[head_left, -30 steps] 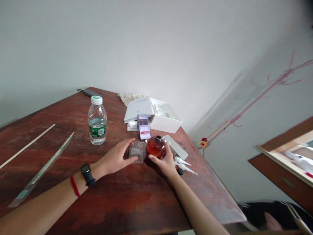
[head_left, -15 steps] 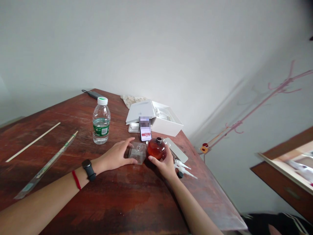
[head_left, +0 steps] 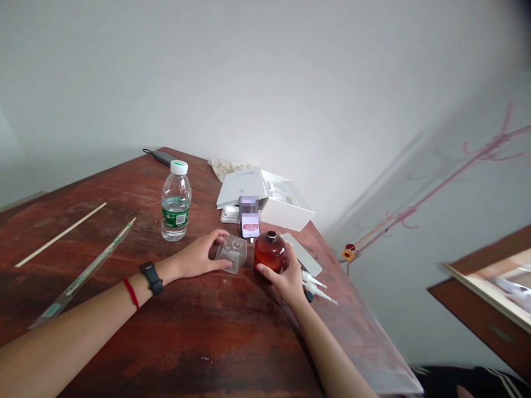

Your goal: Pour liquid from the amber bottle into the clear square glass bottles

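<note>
My left hand, with a dark watch and red cord at the wrist, is closed on a small clear plastic tray. Its thumb presses the near side while the fingers curl at the far edge; the tray is slightly tilted. Just right of it, an uncapped round amber bottle stands upright. My right hand wraps the bottle's right side, thumb across the front; the fingers behind are partly hidden. White nozzle-tipped pieces and a small black cap lie beside the right hand.
A water bottle stands left of the hands. Farther left lie a thin wooden stick and a wrapped stick. Behind are a phone, an open white box and a flat pale panel. The wooden table's edge slopes away right.
My left hand has closed on the clear tray and tipped it a little. The amber bottle, in my right hand, has gone from slightly tilted to upright. The view has shifted slightly.
</note>
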